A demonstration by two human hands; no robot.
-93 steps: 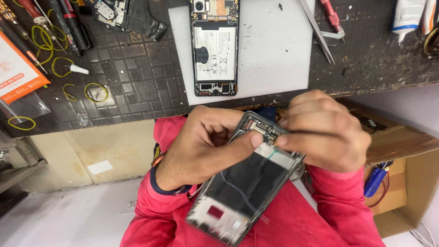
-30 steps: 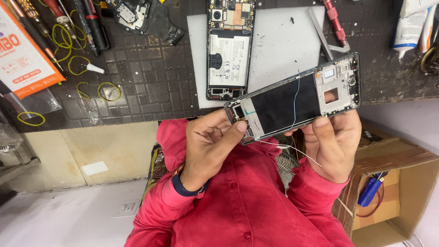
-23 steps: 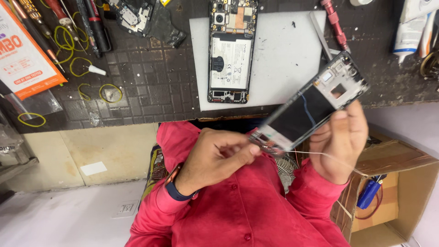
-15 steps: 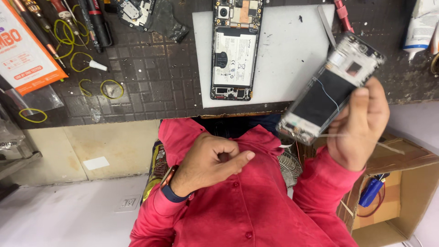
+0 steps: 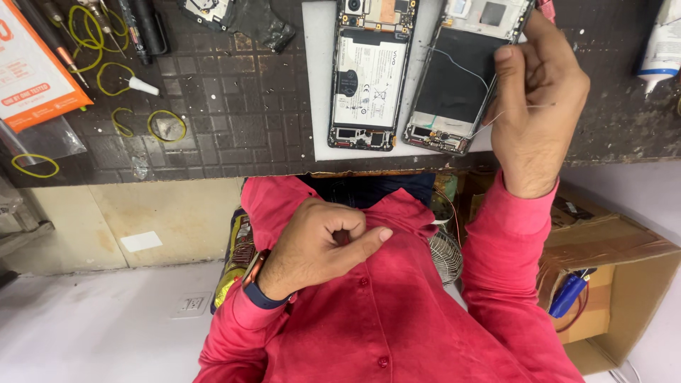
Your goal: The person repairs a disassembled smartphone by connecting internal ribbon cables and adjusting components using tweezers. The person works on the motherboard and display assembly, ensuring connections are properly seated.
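My right hand [image 5: 535, 106] grips the right edge of a stripped phone frame [image 5: 454, 78], which lies tilted on the white mat [image 5: 316, 85] at the bench's front. A thin pale wire [image 5: 521, 108] runs from the frame across my fingers. Just left of the frame lies an opened phone [image 5: 367, 78] with its battery and boards showing. My left hand [image 5: 319, 245] is curled into a loose fist over my red shirt, below the bench edge, with nothing visible in it.
On the dark grid mat [image 5: 234, 106] sit yellow rubber bands [image 5: 167, 126], screwdrivers [image 5: 135, 25] and an orange packet [image 5: 32, 78]. A white tube [image 5: 660, 42] lies at the far right. A cardboard box [image 5: 624, 284] holding a blue tool [image 5: 567, 294] stands lower right.
My right hand has carried the phone frame from in front of my chest up and onto the white mat. My left hand let go of it and dropped to my lap as a fist.
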